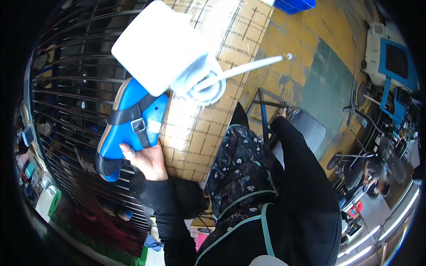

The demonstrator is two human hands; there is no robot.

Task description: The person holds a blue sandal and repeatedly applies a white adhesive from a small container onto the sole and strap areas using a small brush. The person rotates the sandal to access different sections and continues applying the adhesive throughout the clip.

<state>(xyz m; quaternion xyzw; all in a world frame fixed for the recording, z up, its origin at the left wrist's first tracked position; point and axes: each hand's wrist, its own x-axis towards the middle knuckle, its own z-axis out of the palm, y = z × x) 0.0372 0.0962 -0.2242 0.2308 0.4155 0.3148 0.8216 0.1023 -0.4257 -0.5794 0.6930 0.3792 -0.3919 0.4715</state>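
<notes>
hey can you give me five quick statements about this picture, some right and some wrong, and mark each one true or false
1. The left grip is on the blue shoe last. True.
2. The straps around the last are red. False: they are black.
3. The right grip is also on the last. False: it is away from it, at the edge of the grey seat.
4. A metal buckle sits on the strapping. True.
5. The floor is plain white. False: it shows worn yellow with a green patch.
</notes>
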